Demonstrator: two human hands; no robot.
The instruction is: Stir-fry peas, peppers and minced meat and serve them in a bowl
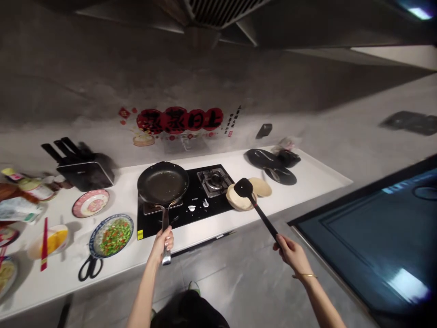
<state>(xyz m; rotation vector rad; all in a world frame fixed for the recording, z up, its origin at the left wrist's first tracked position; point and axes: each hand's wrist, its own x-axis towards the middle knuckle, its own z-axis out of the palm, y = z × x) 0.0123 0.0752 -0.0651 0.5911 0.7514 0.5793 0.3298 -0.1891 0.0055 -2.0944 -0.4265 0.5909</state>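
My left hand point(163, 242) is wrapped round the metal handle of a black frying pan point(164, 182) on the left side of the stove. A thin shine of oil and a few small specks show inside the pan. Out to the right, my right hand point(290, 251) grips the long handle of a black spatula point(243, 187). Its flat head hangs over round pale flatbreads point(235, 200), hiding part of them; I cannot tell whether it touches them. Another flat round piece point(261, 187) lies just behind.
On the left stand a bowl of chopped peppers point(117, 236), scissors point(90, 268), a bowl of beaten egg point(56, 239) with red chopsticks, a pink plate point(90, 203) and a knife block point(85, 173). A bare burner point(215, 180) sits right of the pan. Black lids point(261, 158) lie farther right.
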